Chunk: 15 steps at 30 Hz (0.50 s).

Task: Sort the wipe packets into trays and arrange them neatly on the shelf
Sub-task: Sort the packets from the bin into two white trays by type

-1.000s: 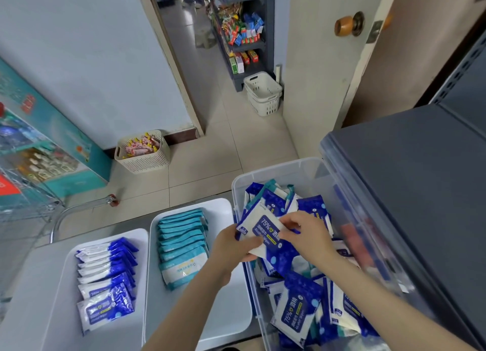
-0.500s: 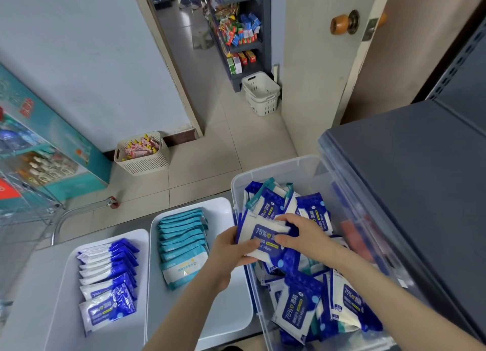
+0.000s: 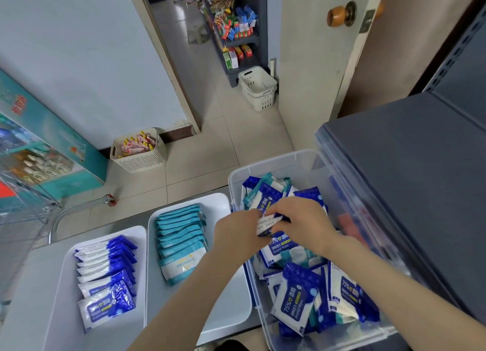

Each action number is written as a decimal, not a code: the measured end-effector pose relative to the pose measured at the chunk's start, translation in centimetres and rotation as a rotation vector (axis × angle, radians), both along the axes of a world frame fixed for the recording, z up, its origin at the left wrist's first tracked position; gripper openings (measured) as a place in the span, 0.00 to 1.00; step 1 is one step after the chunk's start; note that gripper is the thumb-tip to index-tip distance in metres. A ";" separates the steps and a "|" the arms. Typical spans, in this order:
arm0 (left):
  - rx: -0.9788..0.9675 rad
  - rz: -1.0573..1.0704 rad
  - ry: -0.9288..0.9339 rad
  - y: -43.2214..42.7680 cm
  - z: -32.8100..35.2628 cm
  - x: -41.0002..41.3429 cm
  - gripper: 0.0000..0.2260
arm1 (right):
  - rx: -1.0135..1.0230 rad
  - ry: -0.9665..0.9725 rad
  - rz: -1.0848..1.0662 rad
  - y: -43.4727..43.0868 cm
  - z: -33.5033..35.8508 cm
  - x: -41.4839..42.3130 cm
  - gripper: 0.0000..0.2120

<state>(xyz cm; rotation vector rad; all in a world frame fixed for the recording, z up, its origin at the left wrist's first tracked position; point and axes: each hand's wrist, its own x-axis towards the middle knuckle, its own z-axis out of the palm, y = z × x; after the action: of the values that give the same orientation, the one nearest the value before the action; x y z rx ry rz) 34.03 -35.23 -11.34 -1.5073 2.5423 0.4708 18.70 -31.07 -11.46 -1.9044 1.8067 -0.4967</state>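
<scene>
Worked at a grey counter (image 3: 23,271) in a shop's back room. Reached into the clear bin (image 3: 263,164) of mixed packets. Pinched one blue-and-white packet (image 3: 268,223) by its edges, left hand (image 3: 236,231) and right hand (image 3: 302,219) both curled on it, just above the pile. Seemed mid-sort. Called next for a carry leftward, over the teal tray (image 3: 223,311), to the blue tray (image 3: 65,298), in line with its row.

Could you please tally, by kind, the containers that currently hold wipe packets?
White trays: 2, the blue-packet tray and the teal-packet tray
Clear bin: 1
Total: 3
</scene>
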 end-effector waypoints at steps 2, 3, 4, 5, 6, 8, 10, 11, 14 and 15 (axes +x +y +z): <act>-0.004 -0.014 -0.041 -0.5 -0.1 -0.2 0.16 | 0.017 -0.037 -0.014 -0.2 0.3 -0.4 0.11; -0.010 -0.015 -0.052 -0.6 -0.1 -0.2 0.16 | 0.022 -0.081 -0.040 -0.4 0.1 -0.6 0.11; -0.012 -0.001 -0.057 -0.7 -0.1 0.0 0.16 | 0.012 -0.157 -0.097 -0.7 -0.2 -1.0 0.10; -0.014 0.030 -0.057 -0.9 -0.2 0.3 0.16 | -0.013 -0.240 -0.187 -1.2 -0.9 -1.7 0.09; -0.018 0.070 -0.055 -1.0 -0.2 0.8 0.16 | -0.036 -0.292 -0.300 -1.7 -1.6 -2.6 0.08; -0.029 0.163 -0.058 -1.3 -0.2 2.1 0.14 | -0.033 -0.169 -0.448 -2.7 -3.8 -5.0 0.08; -0.041 0.231 -0.069 -1.4 -0.2 3.2 0.14 | 0.095 0.088 -0.364 -3.3 -6.1 -7.0 0.12; -0.045 0.250 -0.070 -1.4 -0.4 3.6 0.14 | 0.169 0.207 -0.257 -3.6 -7.1 -7.4 0.15; -0.034 0.279 -0.046 -1.3 -0.6 4.0 0.15 | 0.281 0.567 0.210 -4.1 -9.5 -7.0 0.21; -0.030 0.284 -0.033 -1.2 -0.6 4.0 0.15 | 0.271 0.698 0.376 -4.2 -9.8 -6.7 0.21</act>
<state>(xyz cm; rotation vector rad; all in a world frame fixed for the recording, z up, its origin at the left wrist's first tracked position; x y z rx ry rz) 38.07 -36.41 -11.96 -1.8814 2.3290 0.4401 12.02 -35.24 -21.30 -2.2990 1.6920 0.5828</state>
